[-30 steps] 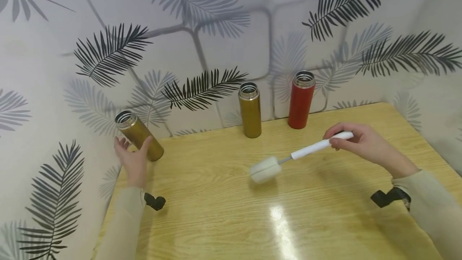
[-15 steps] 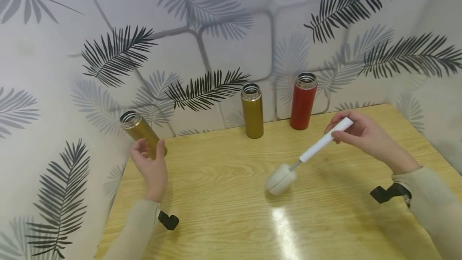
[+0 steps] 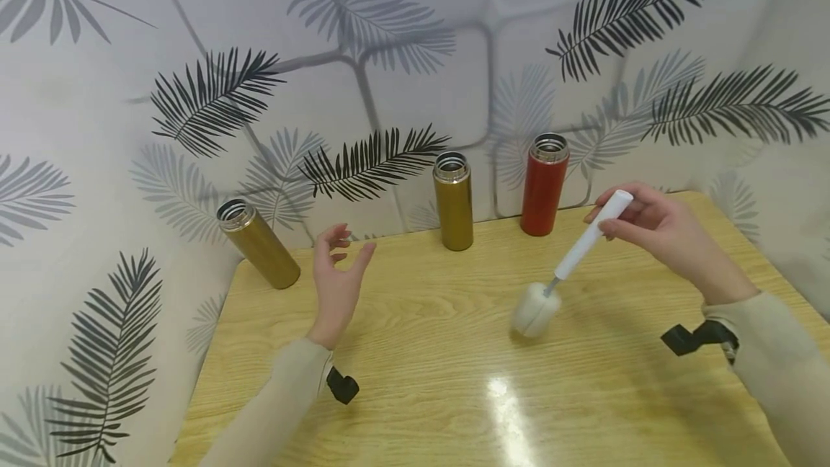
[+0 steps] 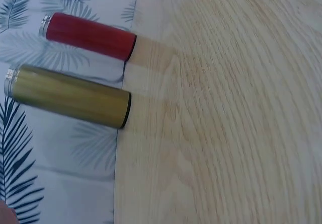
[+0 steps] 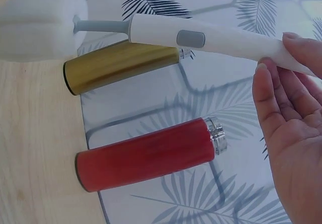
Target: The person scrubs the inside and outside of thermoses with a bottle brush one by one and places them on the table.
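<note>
My right hand [image 3: 655, 229] pinches the white handle of a bottle brush [image 3: 591, 238] between thumb and fingers. Its pale sponge head [image 3: 536, 310] points down and left over the table; a grey button shows on the handle in the right wrist view. My left hand [image 3: 338, 272] holds nothing, its fingers loosely bent and thumb apart, between two gold flasks. The left gold flask [image 3: 262, 247] stands without a lid at the table's back left corner. A second gold flask [image 3: 454, 207] and a red flask [image 3: 545, 189], both lidless, stand along the back edge.
The wooden table [image 3: 415, 380] meets a wall [image 3: 415, 92] papered with leaf prints right behind the flasks. At the left, the wall also runs close along the table's side. Black camera mounts [image 3: 697, 339] sit on both wrists.
My left hand has left the left gold flask, which now stands alone, and moved right. My right hand has tilted the brush steeper, its sponge head swinging right.
</note>
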`<state>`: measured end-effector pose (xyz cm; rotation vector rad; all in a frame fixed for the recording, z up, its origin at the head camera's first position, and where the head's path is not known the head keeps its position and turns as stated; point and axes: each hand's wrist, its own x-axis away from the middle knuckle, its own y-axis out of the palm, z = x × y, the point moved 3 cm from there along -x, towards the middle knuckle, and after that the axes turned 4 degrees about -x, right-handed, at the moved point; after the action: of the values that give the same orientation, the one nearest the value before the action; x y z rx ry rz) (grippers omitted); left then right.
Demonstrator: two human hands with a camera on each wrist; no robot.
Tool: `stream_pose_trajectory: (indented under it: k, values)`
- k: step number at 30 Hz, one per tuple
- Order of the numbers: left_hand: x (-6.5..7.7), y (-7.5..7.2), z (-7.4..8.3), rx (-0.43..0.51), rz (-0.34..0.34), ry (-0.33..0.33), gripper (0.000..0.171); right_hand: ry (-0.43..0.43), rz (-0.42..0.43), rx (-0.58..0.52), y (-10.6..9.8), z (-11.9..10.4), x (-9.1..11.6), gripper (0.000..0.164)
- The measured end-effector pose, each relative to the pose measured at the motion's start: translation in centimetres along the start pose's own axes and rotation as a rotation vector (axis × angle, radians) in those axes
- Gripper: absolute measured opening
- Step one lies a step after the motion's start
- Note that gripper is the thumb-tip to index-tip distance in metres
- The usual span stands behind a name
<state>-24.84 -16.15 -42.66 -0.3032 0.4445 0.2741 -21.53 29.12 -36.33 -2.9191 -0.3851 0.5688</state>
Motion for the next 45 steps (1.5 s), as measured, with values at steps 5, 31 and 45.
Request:
stream_pose_trajectory:
  k: [5, 31, 45]
  values:
    - [-0.7, 2.6, -0.8, 0.026, -0.091, 0.017, 0.051, -0.005, 0.024, -0.001, -0.3, -0.5, -0.2, 0.025]
    - [-4.2, 12.4, -0.8, 0.087, -0.209, -0.028, 0.064, 0.005, 0.063, 0.060, -1.4, -1.1, 0.1, 0.026]
    - [-5.4, 14.7, -1.0, 0.006, -0.252, -0.134, 0.088, -0.063, 0.004, -0.108, -0.7, -0.5, -0.2, 0.028]
